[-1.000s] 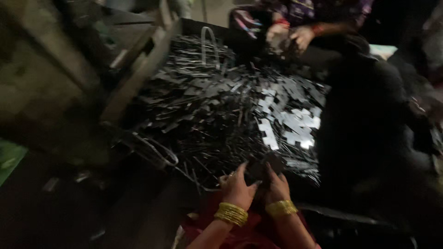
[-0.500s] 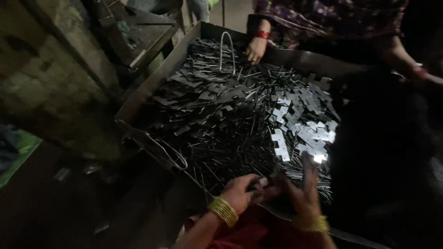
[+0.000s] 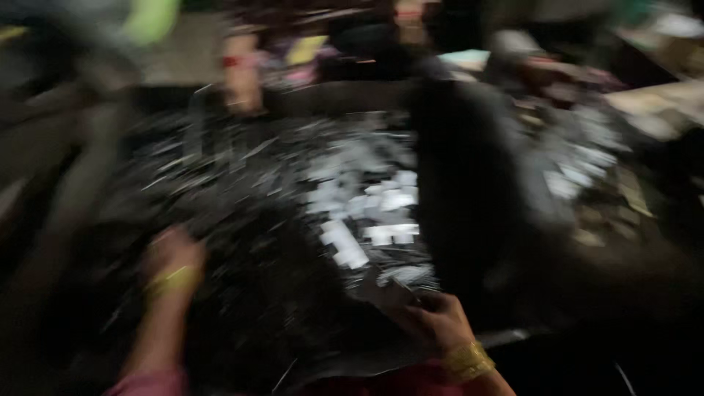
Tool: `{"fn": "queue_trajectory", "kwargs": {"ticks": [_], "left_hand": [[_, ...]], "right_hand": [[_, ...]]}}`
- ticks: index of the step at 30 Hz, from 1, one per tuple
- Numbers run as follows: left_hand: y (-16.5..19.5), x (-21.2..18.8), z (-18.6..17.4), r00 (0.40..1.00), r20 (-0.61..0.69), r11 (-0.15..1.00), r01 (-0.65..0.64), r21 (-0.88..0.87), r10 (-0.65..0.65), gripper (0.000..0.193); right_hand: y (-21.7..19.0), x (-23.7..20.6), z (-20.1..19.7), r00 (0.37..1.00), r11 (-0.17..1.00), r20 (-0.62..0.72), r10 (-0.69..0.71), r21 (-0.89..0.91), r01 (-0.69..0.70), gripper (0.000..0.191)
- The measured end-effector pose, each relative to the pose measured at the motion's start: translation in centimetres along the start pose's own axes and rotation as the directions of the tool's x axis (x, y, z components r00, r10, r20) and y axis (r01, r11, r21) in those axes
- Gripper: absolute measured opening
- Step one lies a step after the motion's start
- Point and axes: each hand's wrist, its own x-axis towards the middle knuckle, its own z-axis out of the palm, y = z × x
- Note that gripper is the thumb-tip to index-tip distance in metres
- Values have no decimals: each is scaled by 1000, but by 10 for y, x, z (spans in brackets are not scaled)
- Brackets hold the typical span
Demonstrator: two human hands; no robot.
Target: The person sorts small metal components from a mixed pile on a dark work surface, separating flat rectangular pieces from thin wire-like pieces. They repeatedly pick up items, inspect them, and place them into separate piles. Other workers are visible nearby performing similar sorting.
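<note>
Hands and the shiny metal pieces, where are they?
left hand (image 3: 172, 257), head view, back of hand
right hand (image 3: 436, 323), head view, knuckles
metal pieces (image 3: 367, 205), head view, bright flat strips

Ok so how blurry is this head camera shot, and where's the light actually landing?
Head view: heavy motion blur smears everything. The surroundings are dark, and light glints only off the flat metal pieces mid-pile. The left hand is a blurred smudge at the pile's edge; the right hand is a little clearer, but what its fingers hold is unreadable. The other person's arm is streaked.

Two hands of the wearer showed, each with one gold bangle, over one tray (image 3: 220, 158) heaped with metal strips (image 3: 367, 213) too many and blurred to count.
</note>
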Motion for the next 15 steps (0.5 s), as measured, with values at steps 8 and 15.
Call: {"fn": "queue_trajectory", "kwargs": {"ticks": [8, 15], "left_hand": [[3, 28, 16, 997, -82, 831, 57, 554, -14, 67], [17, 38, 13, 998, 37, 816, -70, 574, 59, 41]], "right_hand": [[-74, 77, -161, 534, 937, -776, -336, -218, 273, 33], [-142, 145, -198, 389, 746, -903, -184, -386, -543, 41]]}}
